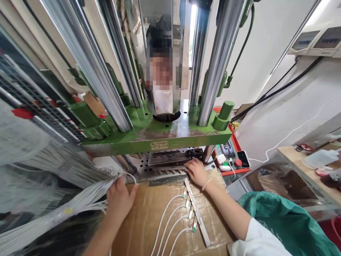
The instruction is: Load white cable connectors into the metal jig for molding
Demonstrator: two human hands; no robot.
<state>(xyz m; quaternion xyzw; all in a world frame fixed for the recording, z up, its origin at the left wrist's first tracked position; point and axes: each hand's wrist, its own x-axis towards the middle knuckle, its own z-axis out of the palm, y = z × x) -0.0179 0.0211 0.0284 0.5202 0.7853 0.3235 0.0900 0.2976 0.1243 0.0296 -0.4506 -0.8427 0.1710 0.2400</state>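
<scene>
While the left hand (119,200) pinches a bundle of thin white cables (80,201) at the cardboard-covered bench's (149,220) left edge, a narrow metal strip (197,213) carrying four white cable ends lies toward its right. Farther back, the right hand (196,172) rests fingers-down — gripping nothing — at the grey steel mould (167,158) under the green press plate (157,137); best kept flat and clear of it.

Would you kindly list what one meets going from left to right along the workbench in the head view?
Bundle of white cables → left hand → metal strip with cable ends → right hand → red control panel → green cloth.
</scene>
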